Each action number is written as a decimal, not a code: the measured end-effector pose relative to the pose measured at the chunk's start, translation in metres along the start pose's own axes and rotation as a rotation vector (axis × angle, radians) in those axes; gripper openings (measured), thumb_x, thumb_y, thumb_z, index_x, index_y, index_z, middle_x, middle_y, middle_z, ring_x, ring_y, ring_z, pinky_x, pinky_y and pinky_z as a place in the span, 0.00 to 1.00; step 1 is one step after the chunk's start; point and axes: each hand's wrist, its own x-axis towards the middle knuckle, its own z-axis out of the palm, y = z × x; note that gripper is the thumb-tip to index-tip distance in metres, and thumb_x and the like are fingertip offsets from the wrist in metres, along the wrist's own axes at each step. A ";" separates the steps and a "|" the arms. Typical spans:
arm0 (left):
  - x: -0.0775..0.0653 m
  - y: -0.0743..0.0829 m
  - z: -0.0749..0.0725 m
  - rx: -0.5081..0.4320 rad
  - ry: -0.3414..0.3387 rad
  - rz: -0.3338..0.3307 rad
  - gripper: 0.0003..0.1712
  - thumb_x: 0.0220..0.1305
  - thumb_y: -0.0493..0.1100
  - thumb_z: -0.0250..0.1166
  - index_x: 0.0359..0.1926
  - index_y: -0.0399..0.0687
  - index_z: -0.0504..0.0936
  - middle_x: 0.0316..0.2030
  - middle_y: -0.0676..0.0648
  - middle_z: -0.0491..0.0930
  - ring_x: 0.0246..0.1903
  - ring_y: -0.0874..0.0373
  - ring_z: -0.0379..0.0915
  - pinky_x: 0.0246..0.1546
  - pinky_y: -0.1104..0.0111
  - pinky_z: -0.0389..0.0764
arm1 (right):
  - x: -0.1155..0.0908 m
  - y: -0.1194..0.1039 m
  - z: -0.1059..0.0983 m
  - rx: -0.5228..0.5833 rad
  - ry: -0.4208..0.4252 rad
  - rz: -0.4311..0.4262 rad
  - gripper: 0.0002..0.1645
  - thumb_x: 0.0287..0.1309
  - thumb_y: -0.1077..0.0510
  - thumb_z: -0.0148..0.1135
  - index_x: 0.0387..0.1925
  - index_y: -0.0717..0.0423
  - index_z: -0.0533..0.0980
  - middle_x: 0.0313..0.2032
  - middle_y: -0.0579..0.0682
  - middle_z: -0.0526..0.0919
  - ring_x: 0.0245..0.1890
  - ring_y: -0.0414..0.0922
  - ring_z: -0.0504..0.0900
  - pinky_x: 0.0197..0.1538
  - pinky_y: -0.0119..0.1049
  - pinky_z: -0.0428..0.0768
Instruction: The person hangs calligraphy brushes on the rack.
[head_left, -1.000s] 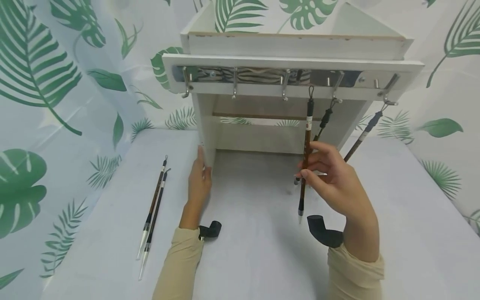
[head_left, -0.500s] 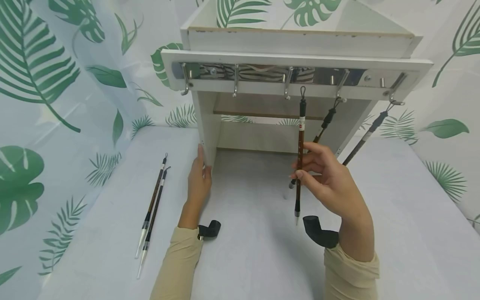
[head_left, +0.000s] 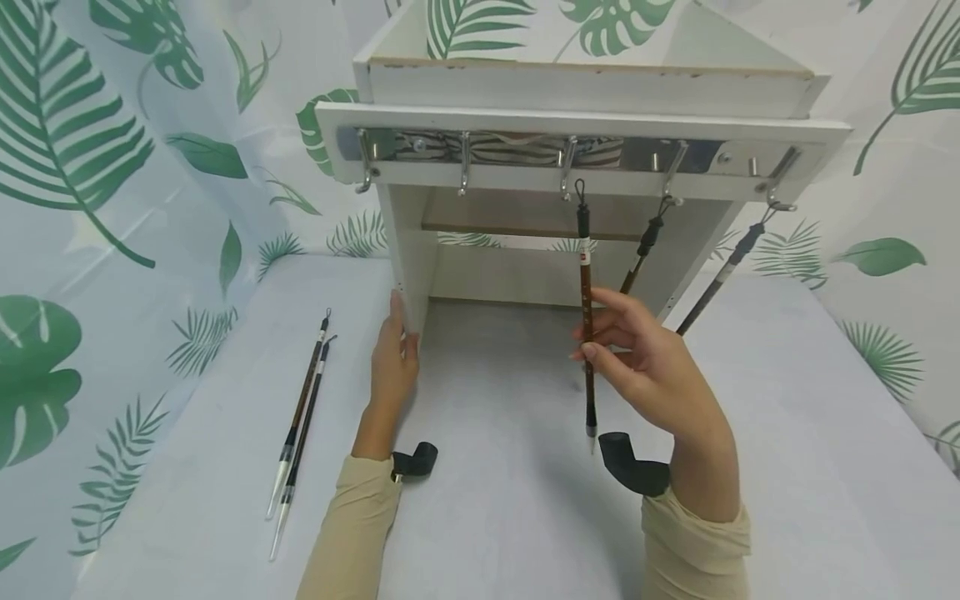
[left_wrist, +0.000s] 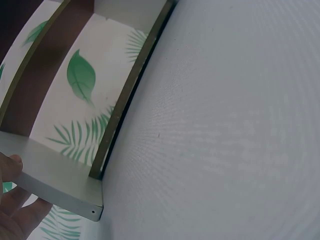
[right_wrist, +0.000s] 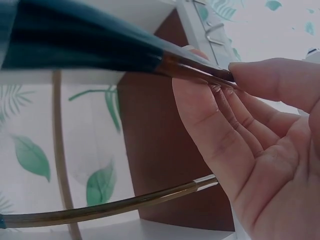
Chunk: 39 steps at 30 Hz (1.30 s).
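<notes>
- Evidently pinching a slim brown writing brush with black ends and a white label band between thumb and fingertips of the right hand.
- Nearly upright in that grip, long axis running from 12 o'clock (black cord loop uppermost) to 6 o'clock, pale tip down.
- Probably decisive: with loop just beside the silvery middle metal hook, at about 2 o'clock from its lower end; cannot tell the gap in depth.
- Reachable at 11 o'clock from the right hand (the nearer one), at 1 o'clock from the left hand.
- Gripping the white board side panel with the left, thumb inside, fingers outside.
- Perhaps obstructed at 12 o'clock from the right hand by a dark hanging brush on the fourth hook, partly hidden; at 1 o'clock, by a slanting greyish brush on the fifth.
- Lying on the white table, at 8 o'clock from the left hand: two dark-handled, clear-tipped brushes.
</notes>
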 end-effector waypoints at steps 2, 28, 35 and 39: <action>0.000 0.000 0.000 0.004 0.000 -0.005 0.39 0.66 0.32 0.49 0.71 0.49 0.40 0.61 0.34 0.62 0.61 0.42 0.61 0.56 0.59 0.76 | 0.000 0.000 0.001 -0.006 0.001 0.002 0.36 0.46 0.81 0.55 0.59 0.65 0.62 0.34 0.52 0.78 0.34 0.31 0.80 0.35 0.21 0.82; 0.001 -0.001 0.000 -0.007 0.000 -0.012 0.39 0.66 0.32 0.49 0.71 0.49 0.41 0.60 0.34 0.62 0.61 0.42 0.61 0.56 0.59 0.76 | 0.001 0.001 0.003 -0.045 -0.032 0.041 0.35 0.49 0.77 0.56 0.60 0.63 0.62 0.35 0.53 0.79 0.34 0.31 0.80 0.35 0.21 0.82; 0.001 -0.001 0.000 -0.005 -0.003 -0.019 0.39 0.66 0.32 0.49 0.72 0.50 0.40 0.60 0.34 0.62 0.61 0.42 0.61 0.56 0.59 0.76 | 0.000 -0.001 0.002 -0.048 -0.022 0.053 0.35 0.49 0.77 0.57 0.61 0.62 0.62 0.35 0.52 0.79 0.33 0.30 0.79 0.34 0.21 0.83; 0.001 -0.001 0.000 -0.002 -0.005 -0.025 0.39 0.66 0.32 0.49 0.72 0.51 0.40 0.60 0.35 0.62 0.61 0.42 0.61 0.56 0.59 0.76 | 0.000 -0.002 0.002 -0.058 -0.017 0.058 0.36 0.49 0.76 0.58 0.61 0.62 0.62 0.34 0.51 0.79 0.33 0.31 0.79 0.34 0.21 0.82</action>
